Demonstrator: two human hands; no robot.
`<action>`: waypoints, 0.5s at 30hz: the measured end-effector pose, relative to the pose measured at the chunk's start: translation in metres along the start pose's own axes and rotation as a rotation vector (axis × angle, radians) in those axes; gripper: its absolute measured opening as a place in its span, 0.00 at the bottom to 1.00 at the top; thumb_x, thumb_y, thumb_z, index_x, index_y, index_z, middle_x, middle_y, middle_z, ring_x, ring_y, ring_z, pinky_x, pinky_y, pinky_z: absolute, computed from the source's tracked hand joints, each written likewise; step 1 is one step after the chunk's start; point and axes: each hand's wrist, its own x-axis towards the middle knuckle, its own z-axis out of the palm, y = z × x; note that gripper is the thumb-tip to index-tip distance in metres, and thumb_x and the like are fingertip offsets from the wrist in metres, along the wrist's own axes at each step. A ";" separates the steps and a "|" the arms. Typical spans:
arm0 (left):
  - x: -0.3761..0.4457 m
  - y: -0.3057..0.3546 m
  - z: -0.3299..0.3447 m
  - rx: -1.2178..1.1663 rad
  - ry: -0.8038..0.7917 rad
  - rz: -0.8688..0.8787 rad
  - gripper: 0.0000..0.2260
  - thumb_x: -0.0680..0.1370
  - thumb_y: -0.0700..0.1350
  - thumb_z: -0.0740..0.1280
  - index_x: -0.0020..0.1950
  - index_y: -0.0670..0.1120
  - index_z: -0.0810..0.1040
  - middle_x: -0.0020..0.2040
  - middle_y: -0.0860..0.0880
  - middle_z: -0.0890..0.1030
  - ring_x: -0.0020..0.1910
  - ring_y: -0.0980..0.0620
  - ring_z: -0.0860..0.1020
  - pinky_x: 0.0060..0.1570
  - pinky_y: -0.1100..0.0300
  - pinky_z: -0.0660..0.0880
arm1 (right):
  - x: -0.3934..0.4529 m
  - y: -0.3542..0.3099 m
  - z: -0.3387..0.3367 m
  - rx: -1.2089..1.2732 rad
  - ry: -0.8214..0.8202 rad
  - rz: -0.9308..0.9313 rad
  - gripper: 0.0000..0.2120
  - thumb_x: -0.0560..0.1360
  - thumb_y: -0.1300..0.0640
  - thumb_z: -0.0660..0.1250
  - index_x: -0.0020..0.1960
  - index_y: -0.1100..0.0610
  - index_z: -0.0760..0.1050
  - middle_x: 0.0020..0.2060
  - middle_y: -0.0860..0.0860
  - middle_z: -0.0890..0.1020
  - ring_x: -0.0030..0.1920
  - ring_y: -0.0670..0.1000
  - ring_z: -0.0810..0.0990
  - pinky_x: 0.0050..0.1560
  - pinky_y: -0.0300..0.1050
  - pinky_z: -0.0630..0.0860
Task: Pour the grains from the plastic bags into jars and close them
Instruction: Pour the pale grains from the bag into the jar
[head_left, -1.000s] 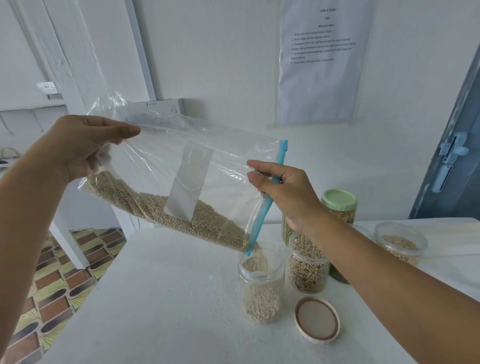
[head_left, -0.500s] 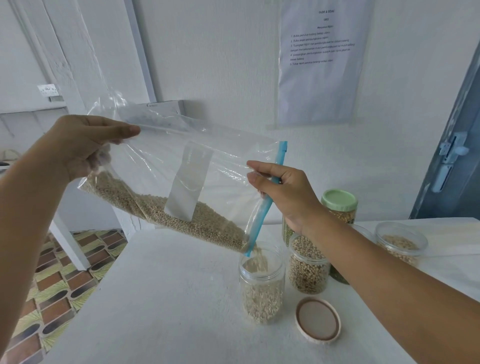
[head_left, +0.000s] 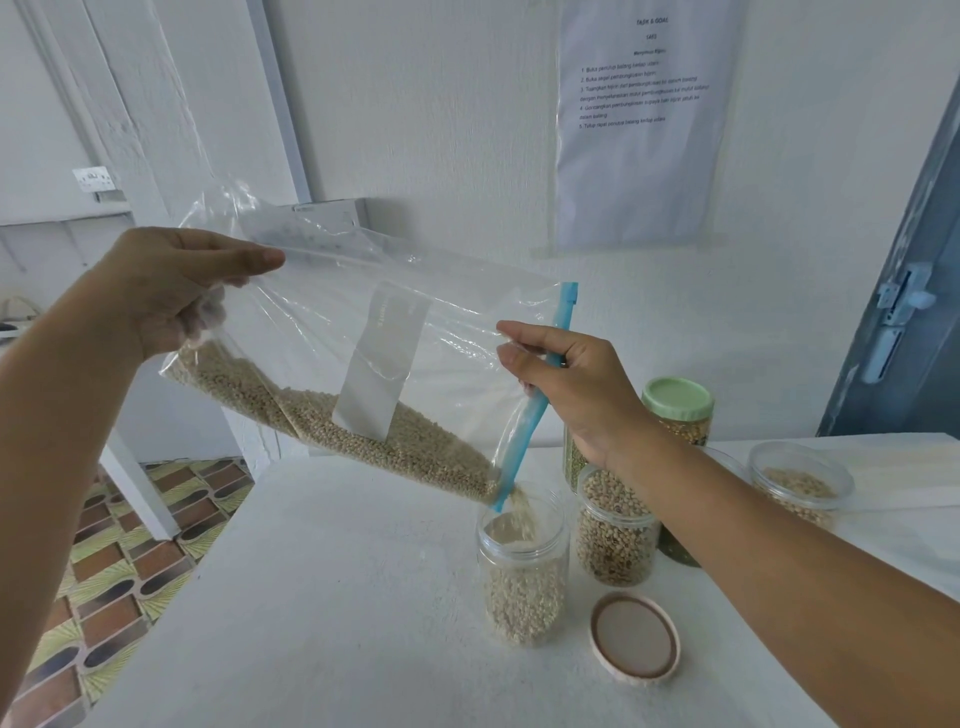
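A clear plastic bag (head_left: 332, 332) with a blue zip strip hangs tilted above the white table (head_left: 311, 597). My left hand (head_left: 171, 291) grips its raised bottom corner. At the zip end, my right hand (head_left: 566, 379) pinches the bag's mouth. Pale grains (head_left: 374, 441) lie along the bag's lower edge and stream from its low corner into an open clear jar (head_left: 522, 571), which is more than half full. A beige lid (head_left: 635, 639) lies upside down on the table to the right of that jar.
Behind my right forearm stands an open jar of beans (head_left: 613, 530), a green-lidded jar (head_left: 678, 410) and a dark green jar (head_left: 675, 551). Another open jar (head_left: 800, 483) sits far right. A printed sheet (head_left: 639, 119) hangs on the wall. Patterned floor tiles (head_left: 104, 571) show past the table's left edge.
Grains keep flowing and the level in the open jar has risen a little. Both hands hold the bag in nearly the same place.
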 end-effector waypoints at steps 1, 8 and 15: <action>0.001 -0.001 -0.001 0.002 0.004 0.003 0.28 0.56 0.55 0.84 0.51 0.44 0.87 0.53 0.41 0.83 0.22 0.59 0.65 0.20 0.68 0.62 | 0.000 0.000 0.000 -0.001 0.000 0.000 0.12 0.77 0.59 0.75 0.59 0.49 0.85 0.49 0.44 0.85 0.39 0.39 0.79 0.50 0.36 0.76; 0.000 -0.007 -0.002 0.029 -0.003 0.011 0.36 0.40 0.62 0.88 0.43 0.48 0.88 0.37 0.49 0.81 0.26 0.56 0.67 0.25 0.65 0.62 | -0.003 0.001 0.001 0.018 -0.015 0.010 0.12 0.77 0.61 0.74 0.60 0.51 0.85 0.48 0.45 0.84 0.38 0.38 0.79 0.49 0.34 0.76; 0.001 -0.009 -0.003 0.016 -0.006 0.021 0.38 0.44 0.60 0.88 0.49 0.44 0.87 0.36 0.51 0.79 0.28 0.56 0.68 0.27 0.67 0.64 | -0.003 0.002 0.002 0.017 -0.024 0.015 0.12 0.78 0.61 0.74 0.60 0.52 0.84 0.48 0.45 0.84 0.39 0.38 0.80 0.49 0.35 0.76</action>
